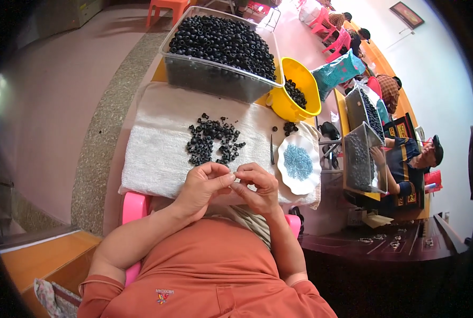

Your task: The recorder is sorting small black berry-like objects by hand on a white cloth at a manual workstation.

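My left hand (202,190) and my right hand (259,186) meet fingertip to fingertip over the near edge of a white towel (154,132). Both are closed in a pinch; whatever sits between the fingertips is too small to make out. Just beyond them lies a loose heap of small black ring-like parts (210,138). To the right of my right hand stands a white scalloped dish (304,186) with tiny light-blue pieces (298,162) in it. A thin dark pointed tool (272,149) lies between the heap and the dish.
Past the towel stands a clear plastic bin (215,74) full of black parts. Beside it is a yellow bucket (312,90), with a few black parts (290,127) below. On the right, another person (409,159) reaches into a clear bin (361,159). Pink chairs (340,42) stand farther back.
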A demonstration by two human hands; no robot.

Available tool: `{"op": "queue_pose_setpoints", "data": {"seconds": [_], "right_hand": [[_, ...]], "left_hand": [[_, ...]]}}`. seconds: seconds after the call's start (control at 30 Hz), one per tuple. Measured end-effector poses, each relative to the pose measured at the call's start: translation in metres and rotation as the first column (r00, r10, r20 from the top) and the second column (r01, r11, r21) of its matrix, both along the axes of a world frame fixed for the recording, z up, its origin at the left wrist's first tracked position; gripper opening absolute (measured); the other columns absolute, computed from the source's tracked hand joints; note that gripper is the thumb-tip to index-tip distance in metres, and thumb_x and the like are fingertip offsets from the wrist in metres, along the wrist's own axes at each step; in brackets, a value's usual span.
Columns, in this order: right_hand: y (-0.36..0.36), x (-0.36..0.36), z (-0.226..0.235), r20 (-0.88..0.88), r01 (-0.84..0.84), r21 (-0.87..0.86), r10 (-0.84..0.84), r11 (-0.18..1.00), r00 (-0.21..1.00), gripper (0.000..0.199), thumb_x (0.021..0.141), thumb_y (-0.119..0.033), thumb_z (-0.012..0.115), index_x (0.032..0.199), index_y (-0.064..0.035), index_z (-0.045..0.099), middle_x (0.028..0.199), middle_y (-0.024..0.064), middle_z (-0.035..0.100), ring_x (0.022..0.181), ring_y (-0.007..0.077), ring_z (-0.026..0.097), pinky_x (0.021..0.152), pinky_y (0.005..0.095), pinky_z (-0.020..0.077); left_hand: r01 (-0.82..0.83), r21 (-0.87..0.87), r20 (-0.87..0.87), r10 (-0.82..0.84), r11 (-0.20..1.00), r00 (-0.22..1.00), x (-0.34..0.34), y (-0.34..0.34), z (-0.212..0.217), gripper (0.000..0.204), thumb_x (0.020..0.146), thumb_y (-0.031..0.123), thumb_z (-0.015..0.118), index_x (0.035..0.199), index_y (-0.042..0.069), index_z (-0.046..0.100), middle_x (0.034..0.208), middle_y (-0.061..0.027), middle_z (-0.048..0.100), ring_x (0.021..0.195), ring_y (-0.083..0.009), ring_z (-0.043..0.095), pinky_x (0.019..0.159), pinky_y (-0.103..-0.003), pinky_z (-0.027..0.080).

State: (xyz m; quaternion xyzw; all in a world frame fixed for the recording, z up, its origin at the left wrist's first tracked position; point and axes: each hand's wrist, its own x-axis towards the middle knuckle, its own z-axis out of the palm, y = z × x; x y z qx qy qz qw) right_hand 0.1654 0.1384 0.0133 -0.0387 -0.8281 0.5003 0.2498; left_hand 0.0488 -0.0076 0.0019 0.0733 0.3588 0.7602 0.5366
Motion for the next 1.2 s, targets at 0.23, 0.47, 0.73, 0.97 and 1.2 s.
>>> {"op": "queue_pose_setpoints", "data": {"seconds": [0.23,0.47,0.73,0.97,1.2], "right_hand": [[0.009,0.008,0.007,0.121,0.158,0.167,-0.179,0.973,0.976,0.02,0.079,0.001,0.073,0.097,-0.002,0.067,0.094,0.0097,0.064,0.071,0.0167,0.063,0.061,0.0277,0.0506],[0.025,0.032,0.005,0.138,0.183,0.273,-0.227,0.944,0.964,0.019,0.08,0.0,0.073,0.097,-0.0009,0.067,0.095,0.0092,0.063,0.069,0.017,0.063,0.061,0.0274,0.0503],[0.029,0.035,0.01,0.188,0.234,0.223,-0.277,0.946,0.942,0.022,0.077,0.007,0.072,0.098,0.0009,0.068,0.094,0.0085,0.065,0.066,0.0111,0.059,0.059,0.0237,0.0479],[0.023,0.02,0.007,0.236,0.168,0.304,-0.245,0.938,0.94,0.021,0.078,0.003,0.071,0.098,0.0005,0.068,0.094,0.009,0.065,0.07,0.0165,0.062,0.062,0.0262,0.0489],[0.026,0.011,0.008,0.228,0.136,0.369,-0.231,0.92,0.946,0.022,0.077,0.002,0.071,0.099,0.0004,0.068,0.095,0.0104,0.066,0.068,0.0181,0.062,0.061,0.0277,0.05]], "left_hand": [[-0.032,-0.021,0.031,0.033,0.999,0.999,-0.003,0.001,0.001,0.012,0.09,0.007,0.068,0.099,0.005,0.061,0.089,-0.0023,0.064,0.08,-0.0108,0.063,0.075,-0.026,0.056],[-0.012,-0.04,0.033,0.014,0.999,0.999,-0.001,0.001,-0.001,0.01,0.09,0.006,0.067,0.099,0.004,0.063,0.09,-0.0039,0.066,0.081,-0.0118,0.065,0.076,-0.026,0.058],[-0.009,-0.043,0.029,0.01,0.999,1.0,0.003,0.002,-0.002,0.011,0.09,0.005,0.066,0.1,0.002,0.063,0.09,-0.0048,0.065,0.082,-0.0123,0.065,0.077,-0.027,0.058],[-0.007,-0.046,0.033,0.008,0.999,0.999,0.003,0.001,-0.001,0.012,0.09,0.003,0.066,0.101,0.003,0.062,0.091,-0.0051,0.065,0.082,-0.0127,0.065,0.078,-0.027,0.058],[0.008,-0.052,0.02,-0.007,0.999,1.0,0.004,0.001,-0.004,0.012,0.09,0.003,0.066,0.101,0.003,0.062,0.092,-0.0046,0.065,0.082,-0.0127,0.065,0.078,-0.028,0.058]]}}
